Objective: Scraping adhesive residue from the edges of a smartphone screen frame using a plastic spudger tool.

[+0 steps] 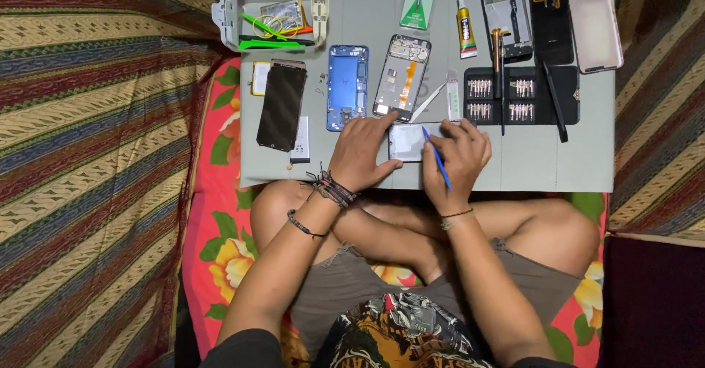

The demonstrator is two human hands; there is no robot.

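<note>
From the head view, your left hand (361, 153) lies flat and spread, fingers pressing the left edge of a pale phone part (408, 142) on the grey mat (536, 162) just ahead of your knees. Your right hand (459, 155) is curled around a blue pry tool (436, 157), its tip at the part's right end; whether it touches is hard to tell. The white tray (229, 8) at the mat's far left corner holds green picks (268, 43) and yellow rings (275, 24).

A striped woven cloth (88, 155) spreads beyond a red floral mat (213, 221), under dim, warm indoor light.
</note>
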